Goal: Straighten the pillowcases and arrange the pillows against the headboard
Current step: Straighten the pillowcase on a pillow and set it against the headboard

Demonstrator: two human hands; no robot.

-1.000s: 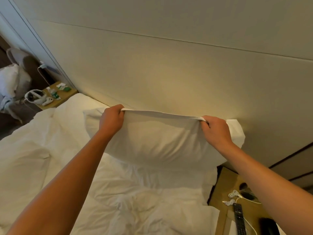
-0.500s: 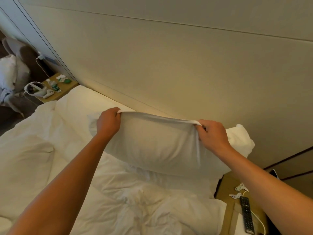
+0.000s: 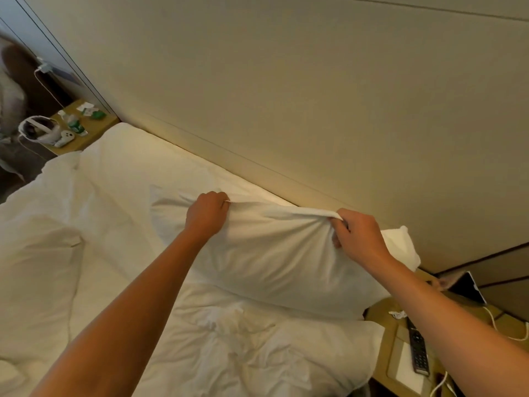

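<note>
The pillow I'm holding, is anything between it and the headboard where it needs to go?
Nothing visible. Both hands, left hand and right hand, grip the pillow by its top edge, and only bare white bedding lies between it and the headboard.

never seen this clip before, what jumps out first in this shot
Two bare arms reach in from below, and the left hand and right hand both grip the top edge of a white pillow lying at the foot of the beige headboard. A black remote lies on the nightstand at lower right.
</note>
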